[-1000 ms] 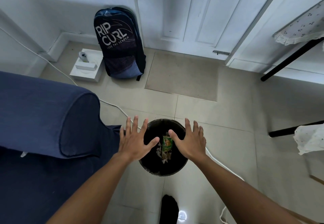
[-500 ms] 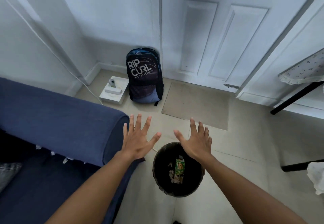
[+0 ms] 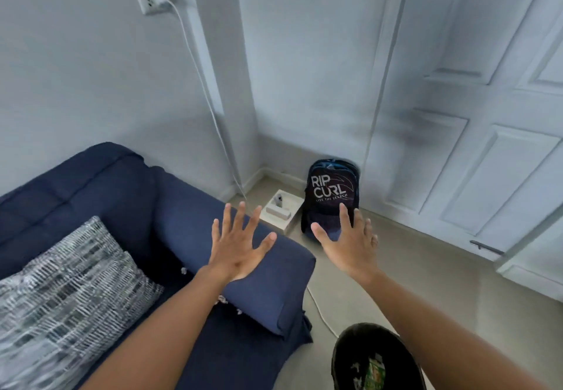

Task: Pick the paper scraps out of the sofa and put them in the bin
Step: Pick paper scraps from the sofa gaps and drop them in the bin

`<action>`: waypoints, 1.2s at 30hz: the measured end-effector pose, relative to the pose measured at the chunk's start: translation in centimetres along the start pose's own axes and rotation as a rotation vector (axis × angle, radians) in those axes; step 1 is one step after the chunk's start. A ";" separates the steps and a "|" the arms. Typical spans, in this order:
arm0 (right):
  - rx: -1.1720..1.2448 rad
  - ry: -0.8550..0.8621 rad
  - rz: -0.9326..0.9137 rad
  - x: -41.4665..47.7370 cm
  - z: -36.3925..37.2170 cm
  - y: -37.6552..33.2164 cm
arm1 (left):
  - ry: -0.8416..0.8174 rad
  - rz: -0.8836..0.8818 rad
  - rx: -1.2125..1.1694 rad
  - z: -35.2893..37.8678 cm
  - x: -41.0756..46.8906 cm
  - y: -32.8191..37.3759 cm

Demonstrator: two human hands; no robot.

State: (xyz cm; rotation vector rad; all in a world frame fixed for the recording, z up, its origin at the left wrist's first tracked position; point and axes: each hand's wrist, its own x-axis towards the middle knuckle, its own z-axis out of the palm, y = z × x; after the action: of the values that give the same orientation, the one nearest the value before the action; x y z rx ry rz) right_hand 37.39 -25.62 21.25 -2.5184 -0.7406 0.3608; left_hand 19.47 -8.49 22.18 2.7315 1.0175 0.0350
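Observation:
A dark blue sofa fills the lower left. Small white paper scraps lie in the crease below its armrest, and one scrap sits further back along that crease. The black bin stands on the floor at the bottom right with a green wrapper and paper bits inside; my right forearm covers part of it. My left hand hovers over the armrest, empty, fingers spread. My right hand is held out over the floor beside the sofa, also empty and spread.
A grey patterned cushion rests on the sofa seat. A black backpack and a white box sit by the wall. A white cable runs from a wall socket down across the floor. A white door is on the right.
The view has swung up and left, from the bin toward the sofa. Both hands stayed spread and empty, now held above the armrest and floor instead of the bin.

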 end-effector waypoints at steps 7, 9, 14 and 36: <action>0.024 -0.073 -0.194 -1.7 2.4 -12.4 | 0.096 -0.182 -0.009 -6.6 -4.7 -10.6; 0.024 -0.090 -0.234 -2.3 3.7 -15.1 | 0.112 -0.230 0.001 -7.8 -6.1 -13.3; -0.009 -0.140 -0.331 -4.5 7.4 -20.7 | 0.123 -0.346 0.023 -9.5 -10.1 -19.4; -0.211 -0.288 -0.491 -6.4 18.9 -24.4 | 0.046 -0.479 -0.011 -1.8 -14.7 -29.5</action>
State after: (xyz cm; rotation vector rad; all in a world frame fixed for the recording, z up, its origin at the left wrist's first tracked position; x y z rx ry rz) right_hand 14.39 -4.18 18.71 -2.3845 -1.5393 0.4928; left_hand -10.86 4.01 18.35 2.4133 1.6465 0.0231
